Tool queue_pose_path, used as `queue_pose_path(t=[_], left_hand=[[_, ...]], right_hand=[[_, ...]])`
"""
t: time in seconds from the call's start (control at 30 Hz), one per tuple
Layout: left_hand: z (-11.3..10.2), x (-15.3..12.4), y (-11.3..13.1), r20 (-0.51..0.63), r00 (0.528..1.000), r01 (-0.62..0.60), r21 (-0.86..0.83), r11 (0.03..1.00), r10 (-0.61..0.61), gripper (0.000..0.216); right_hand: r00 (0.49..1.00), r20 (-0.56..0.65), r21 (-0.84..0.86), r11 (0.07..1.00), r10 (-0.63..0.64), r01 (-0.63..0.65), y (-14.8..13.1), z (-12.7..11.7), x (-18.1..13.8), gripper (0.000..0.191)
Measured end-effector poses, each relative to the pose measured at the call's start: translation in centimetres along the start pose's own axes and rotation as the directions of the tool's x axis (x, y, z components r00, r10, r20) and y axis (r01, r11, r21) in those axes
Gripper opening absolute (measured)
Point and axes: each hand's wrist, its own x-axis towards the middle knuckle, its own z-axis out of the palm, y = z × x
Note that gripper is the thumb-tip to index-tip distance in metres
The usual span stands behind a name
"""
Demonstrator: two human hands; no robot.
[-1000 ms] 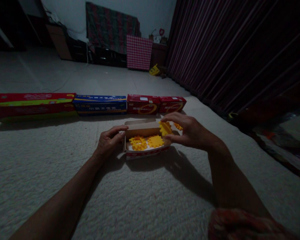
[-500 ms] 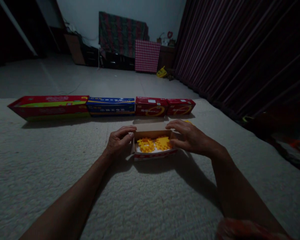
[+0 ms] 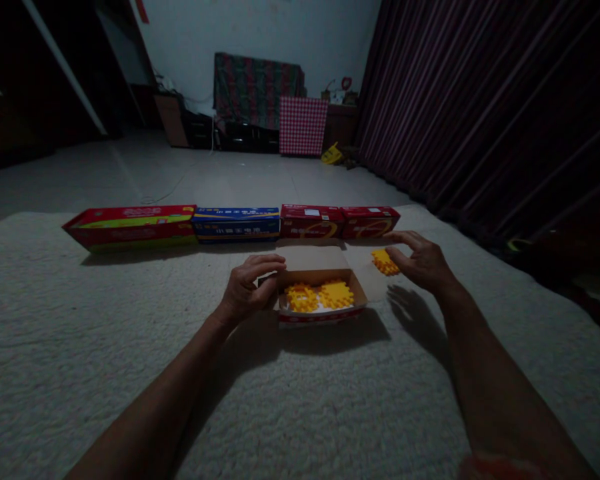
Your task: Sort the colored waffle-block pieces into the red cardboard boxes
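A small open cardboard box with a red-and-white front stands on the mat, its lid folded back. Inside it lie two yellow notched plastic pieces, a left one and a right one. My left hand grips the box's left end, fingers at the top edge and thumb lower at the side flap. To the right of the box, another yellow notched piece rests on the mat. My right hand is over this piece's right edge with thumb and fingers apart; whether the thumb touches it I cannot tell.
Behind the box stands a row of cartons: a long red-and-green one, a blue one and two dark red ones. A pale textured mat lies underneath. Dark curtains hang at the right.
My right hand has left the box's right end and moved right, to the yellow piece on the mat. My left hand stays at the box. The view has shifted slightly.
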Motion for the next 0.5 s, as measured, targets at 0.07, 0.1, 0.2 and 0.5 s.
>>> queue_pose_path(t=[0.07, 0.1, 0.2, 0.5], left_hand=[[-0.1, 0.4, 0.3, 0.116, 0.989, -0.109, 0.111, 0.988, 0.096, 0.022], [-0.1, 0.7, 0.4, 0.170, 0.978, -0.147, 0.158, 0.976, 0.119, 0.022], [0.0, 1.2, 0.6, 0.267, 0.954, -0.200, 0.228, 0.953, 0.136, 0.023], [-0.4, 0.8, 0.0, 0.298, 0.947, -0.169, 0.141, 0.975, 0.120, 0.025]], right_hand=[[0.993, -0.031, -0.034, 0.993, 0.112, -0.113, 2.5, 1.2, -0.2, 0.030], [0.987, -0.032, -0.040, 0.987, 0.156, -0.157, 3.6, 1.7, -0.4, 0.032], [0.974, -0.040, -0.031, 0.974, 0.225, -0.226, 5.7, 2.9, -0.9, 0.035], [0.933, -0.120, 0.042, 0.940, 0.340, -0.337, 8.7, 3.8, -2.3, 0.033]])
